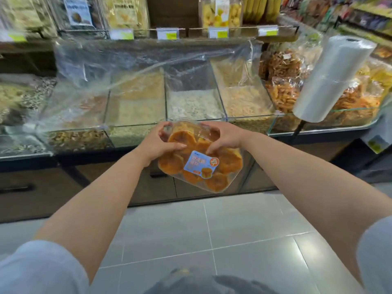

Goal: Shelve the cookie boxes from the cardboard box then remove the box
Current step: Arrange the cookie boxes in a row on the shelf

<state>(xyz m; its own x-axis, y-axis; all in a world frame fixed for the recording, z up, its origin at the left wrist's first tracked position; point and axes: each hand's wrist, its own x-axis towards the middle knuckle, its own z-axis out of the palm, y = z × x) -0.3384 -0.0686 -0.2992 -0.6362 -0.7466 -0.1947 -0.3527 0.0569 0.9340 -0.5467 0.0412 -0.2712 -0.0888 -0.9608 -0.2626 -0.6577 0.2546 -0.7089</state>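
- Cookie box [226, 163]: clear plastic clamshell, one unit, packed with round orange-brown cookies; held in the air, tilted, lid side towards the camera. It is in front of the counter and above the floor, resting on neither.
- Label [200, 164]: pale blue sticker with an orange round mark, on the lid of the cookie box; its print is too blurred to read.
- Left hand [157, 143]: grips the left upper edge of the cookie box. The fingers [180, 146] are curled round it, thumb on the lid.
- Right hand [226, 134]: grips the right upper edge of the cookie box. Its fingers [210, 150] are bent down onto the lid just above the label.
- Sleeves [42, 268]: light blue, below the cookie box at both lower corners.
- Counter [84, 159]: dark-edged and directly behind the cookie box, with cabinet doors [42, 187] beneath.
- Glass bins [191, 102]: a row on the counter, behind and above the cookie box, holding loose dry goods in beige and brown.
- Plastic sheet [127, 60]: clear film draped over the bins up and to the left of the cookie box.
- Roll of plastic bags [333, 79]: translucent white, tilted on a stand up and to the right of the cookie box.
- Bagged snacks [282, 64]: orange-brown, lying just left of the roll.
- Price tags [166, 33]: on the shelf rail high above the cookie box.
- Floor [201, 230]: grey tiles below the cookie box.
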